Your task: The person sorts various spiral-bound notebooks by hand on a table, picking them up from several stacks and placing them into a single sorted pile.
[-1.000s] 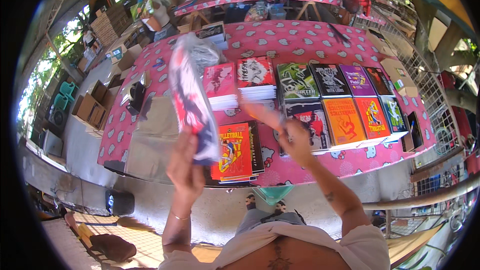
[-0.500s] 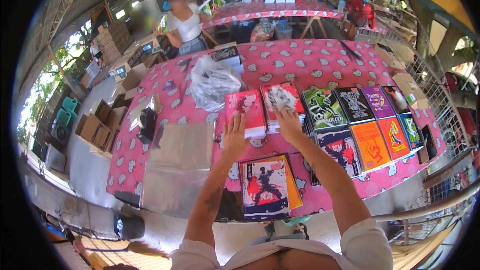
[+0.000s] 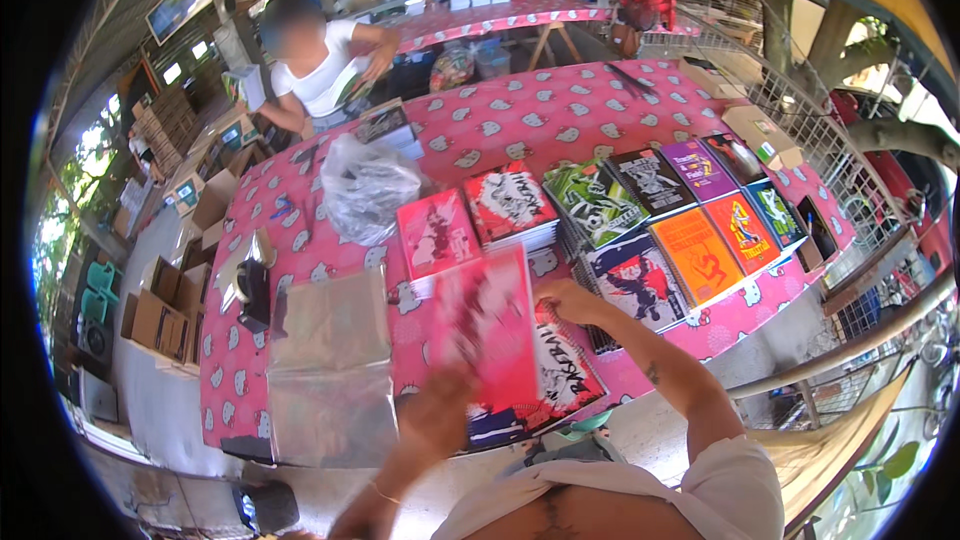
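A pink notebook (image 3: 490, 325), smeared by motion, is held at its lower left by my left hand (image 3: 440, 408). It is raised over the near stack and tilted. My right hand (image 3: 572, 300) has its fingers closed at the upper edge of a red, white and black spiral notebook (image 3: 572, 372), which lies on the near stack and is partly covered by the pink one. Beyond my hands stand a stack of pink notebooks (image 3: 435, 230) and a stack of red and white notebooks (image 3: 508, 202). Under the held notebooks, a navy and red notebook (image 3: 495, 430) shows only at its lower edge.
Several colourful notebook stacks (image 3: 695, 255) stand at the right. Clear plastic sleeves (image 3: 330, 365), a dark tape dispenser (image 3: 252, 305) and a crumpled plastic bag (image 3: 368, 190) lie on the pink-covered table (image 3: 560, 120). A co-worker (image 3: 315, 70) holds booklets across it. Cardboard boxes (image 3: 165, 305) stand left.
Both hands have left the far stacks and drawn back toward me, each with a notebook. The pink one is now over the near stack. The view has shifted; the co-worker's arms have moved.
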{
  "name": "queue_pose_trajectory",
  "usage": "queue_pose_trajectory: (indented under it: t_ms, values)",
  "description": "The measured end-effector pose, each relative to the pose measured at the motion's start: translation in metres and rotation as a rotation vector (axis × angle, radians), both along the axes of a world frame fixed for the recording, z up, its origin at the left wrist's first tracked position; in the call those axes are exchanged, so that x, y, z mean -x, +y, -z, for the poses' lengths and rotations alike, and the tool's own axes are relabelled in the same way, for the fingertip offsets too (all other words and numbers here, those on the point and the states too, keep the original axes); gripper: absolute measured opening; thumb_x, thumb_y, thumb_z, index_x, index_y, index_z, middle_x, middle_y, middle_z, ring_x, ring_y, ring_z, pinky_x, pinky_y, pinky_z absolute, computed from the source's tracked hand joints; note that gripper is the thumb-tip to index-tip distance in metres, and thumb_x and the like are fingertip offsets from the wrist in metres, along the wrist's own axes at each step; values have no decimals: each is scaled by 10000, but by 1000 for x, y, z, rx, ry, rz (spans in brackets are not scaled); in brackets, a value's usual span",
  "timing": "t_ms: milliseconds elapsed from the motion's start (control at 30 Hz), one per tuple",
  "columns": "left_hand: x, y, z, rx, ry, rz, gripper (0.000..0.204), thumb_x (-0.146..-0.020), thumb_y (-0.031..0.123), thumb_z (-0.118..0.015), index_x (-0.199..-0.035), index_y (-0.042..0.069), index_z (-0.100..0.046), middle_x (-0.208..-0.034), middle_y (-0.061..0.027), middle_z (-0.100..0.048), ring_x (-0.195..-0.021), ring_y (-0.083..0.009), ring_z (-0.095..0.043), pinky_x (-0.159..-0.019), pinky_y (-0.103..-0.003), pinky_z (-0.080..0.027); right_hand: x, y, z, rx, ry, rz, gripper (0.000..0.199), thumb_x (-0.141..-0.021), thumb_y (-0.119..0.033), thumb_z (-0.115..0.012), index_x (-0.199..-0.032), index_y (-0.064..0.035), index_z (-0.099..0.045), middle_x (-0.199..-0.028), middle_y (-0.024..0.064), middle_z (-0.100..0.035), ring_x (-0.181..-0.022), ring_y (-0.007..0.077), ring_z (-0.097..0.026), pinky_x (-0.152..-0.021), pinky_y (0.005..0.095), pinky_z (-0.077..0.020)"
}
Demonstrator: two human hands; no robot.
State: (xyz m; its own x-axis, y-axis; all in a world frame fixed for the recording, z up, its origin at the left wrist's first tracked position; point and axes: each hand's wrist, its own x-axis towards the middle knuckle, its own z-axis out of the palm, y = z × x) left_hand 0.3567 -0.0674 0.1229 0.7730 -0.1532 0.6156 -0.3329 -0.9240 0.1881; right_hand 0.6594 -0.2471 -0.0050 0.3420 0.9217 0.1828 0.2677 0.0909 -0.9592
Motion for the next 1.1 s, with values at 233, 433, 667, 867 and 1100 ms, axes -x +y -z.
queue_pose_trajectory:
  t_ms: [233,433,667,867,1100]
  values:
    - [-20,-53,42,199,540,-118,371,-837,265,-721,-1137,63,-639,-1026,-126,-678,-919,-299,-675,-756,-389,-560,-60,-35,-29,179,-481,621,423,-774,50,-538,-1164,-82,-638,-1050,158,-683,-980,296,-666,-869,366,-521]
    - [-275,-106,47,545,120,-30,378,-926,288,-591,-1142,-22,-587,-1048,-240,-635,-976,-409,-619,-816,-464,-510,-244,-169,3,524,-829,1145,373,-866,-292,-599,-1151,-52,-621,-940,230,-676,-894,430,-645,-773,524,-512]
    - [-371,-106,106,763,524,-600,592,-799,407,-701,-1160,-37,-547,-1145,-271,-590,-1010,-446,-631,-837,-524,-515,-222,-119,-45,854,-912,800,450,-797,-348,-698,-1056,12,-619,-973,264,-662,-937,471,-638,-821,516,-532]
    - [-316,-29,55,1357,136,-190,397,-745,172,-783,-1063,10,-610,-913,-65,-653,-855,-156,-627,-720,-316,-516,-214,-131,-70,405,-813,931,213,-827,-132,-556,-929,51,-594,-889,279,-664,-826,457,-644,-698,528,-513]
    - [-53,-14,-70,1314,-177,-92,565,-884,62,-547,-1434,73,-420,-1289,-114,-553,-1122,-190,-560,-940,-315,-462,-2,-90,-100,-307,-211,571,400,-762,106,-568,-1117,-50,-667,-1058,120,-653,-995,183,-616,-870,300,-478]
